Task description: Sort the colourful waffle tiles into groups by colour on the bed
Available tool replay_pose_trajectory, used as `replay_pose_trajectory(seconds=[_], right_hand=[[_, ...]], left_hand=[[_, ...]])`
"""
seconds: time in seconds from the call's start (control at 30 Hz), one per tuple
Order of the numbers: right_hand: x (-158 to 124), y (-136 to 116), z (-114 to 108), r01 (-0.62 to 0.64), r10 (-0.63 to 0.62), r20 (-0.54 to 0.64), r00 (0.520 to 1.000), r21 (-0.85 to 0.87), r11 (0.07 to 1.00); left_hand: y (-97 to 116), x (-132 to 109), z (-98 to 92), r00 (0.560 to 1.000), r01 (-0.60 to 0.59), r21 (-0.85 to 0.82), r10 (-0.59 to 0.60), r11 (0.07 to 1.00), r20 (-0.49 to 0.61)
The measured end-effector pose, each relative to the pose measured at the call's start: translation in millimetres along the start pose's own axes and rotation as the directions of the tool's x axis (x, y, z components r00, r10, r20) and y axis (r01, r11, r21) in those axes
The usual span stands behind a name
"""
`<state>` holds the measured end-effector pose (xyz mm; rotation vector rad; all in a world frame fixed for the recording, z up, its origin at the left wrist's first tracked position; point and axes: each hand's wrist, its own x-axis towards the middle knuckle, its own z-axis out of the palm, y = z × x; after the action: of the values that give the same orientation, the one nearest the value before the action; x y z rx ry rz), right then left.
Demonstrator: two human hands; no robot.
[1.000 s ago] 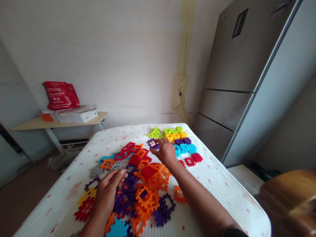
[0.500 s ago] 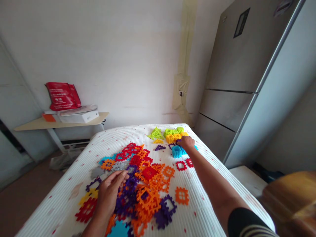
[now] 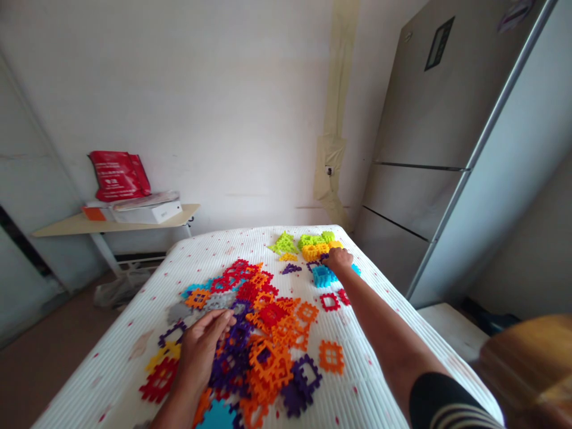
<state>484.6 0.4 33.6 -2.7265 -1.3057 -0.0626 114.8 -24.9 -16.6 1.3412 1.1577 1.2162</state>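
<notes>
My left hand [image 3: 206,339] hovers over the near-left side of a mixed heap of plastic interlocking building pieces. Its thumb and fingers are curled together, and I see nothing between them. Beneath and beside it lie purple pieces [image 3: 239,335]; orange pieces [image 3: 272,363] spread to their right. My right hand [image 3: 339,258] reaches far across the table, fingers bent down on a purple interlocking piece [image 3: 325,257], mostly hidden by the hand. Close to that hand are a row of yellow pieces [image 3: 315,251] and a row of light-blue pieces [image 3: 322,276].
Lime-green pieces [image 3: 285,243] lie at the far edge of the quilted white tabletop cover [image 3: 214,244]. Red square frames [image 3: 329,302] lie under my right forearm's left side. A tall refrigerator [image 3: 415,149] stands at right; a side table [image 3: 187,213] with a red bag [image 3: 118,176] is at left.
The whole view has shifted slightly. Both hands stay in nearly the same places over the pieces, and no piece has visibly moved.
</notes>
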Motion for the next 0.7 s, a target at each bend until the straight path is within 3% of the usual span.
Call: replay_pose_trajectory(seconds=[0.17, 0.3, 0.4, 0.5, 0.57, 0.7], right_hand=[[-3, -2, -3, 0.001, 0.000, -0.023, 1.000, 0.026, 1.000], [-10, 3, -19, 0.010, -0.004, -0.075, 0.997, 0.068, 0.998], [-20, 16, -40, 0.018, 0.019, -0.218, 0.976, 0.166, 0.986], [-37, 33, -64, 0.093, 0.109, -0.442, 0.890, 0.411, 0.907], [-52, 42, -79, 0.177, 0.167, -0.524, 0.836, 0.544, 0.820], [-81, 45, -101, 0.318, 0.142, -0.553, 0.821, 0.650, 0.690]], left_hand=[[3, -1, 0.4, 1.000, 0.003, 0.007, -0.003, 1.000, -0.001], [5, -2, 0.4, 1.000, -0.012, 0.020, 0.012, 1.000, -0.004], [7, -2, -0.6, 1.000, -0.015, 0.046, 0.015, 0.999, -0.012], [8, -1, -2.3, 1.000, -0.022, 0.108, 0.022, 0.994, 0.002], [7, 1, -3.9, 0.998, -0.060, 0.198, 0.055, 0.978, 0.032], [6, 4, -7.5, 0.968, -0.246, 0.476, 0.237, 0.844, 0.080]])
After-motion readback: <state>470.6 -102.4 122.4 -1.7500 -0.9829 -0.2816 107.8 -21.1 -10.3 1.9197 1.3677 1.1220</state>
